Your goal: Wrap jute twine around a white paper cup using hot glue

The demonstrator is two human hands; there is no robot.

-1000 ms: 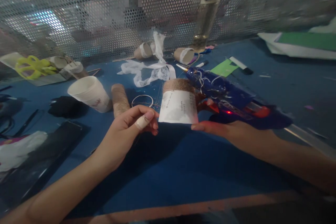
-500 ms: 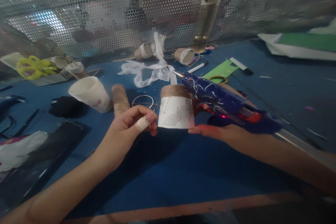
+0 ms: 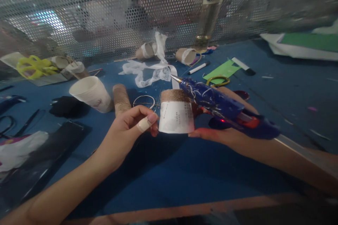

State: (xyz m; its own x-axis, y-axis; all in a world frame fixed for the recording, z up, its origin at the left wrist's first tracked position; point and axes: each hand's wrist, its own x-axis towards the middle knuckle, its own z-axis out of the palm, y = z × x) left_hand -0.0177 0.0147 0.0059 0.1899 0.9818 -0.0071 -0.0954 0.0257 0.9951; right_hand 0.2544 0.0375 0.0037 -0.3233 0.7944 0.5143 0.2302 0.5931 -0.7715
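Observation:
A white paper cup is upside down in front of me, with brown twine wound around its narrow upper end. My right hand has its thumb at the cup's lower rim and fingers behind it, and also grips a blue hot glue gun. The gun's metal nozzle points left above the twine, and a red light glows on its body. Just left of the cup, my left hand has thumb and fingers pinched together, a bandage around the thumb. What the pinch holds is too small to make out.
Stacked paper cups and a twine-wrapped roll lie to the left, near a metal ring. Behind are white lace, cardboard rolls, a marker and green paper. Yellow scissors sit far left.
The cup and the glue gun have dropped slightly, and the gun's nozzle has shifted a little left and down. My left hand stays almost in place.

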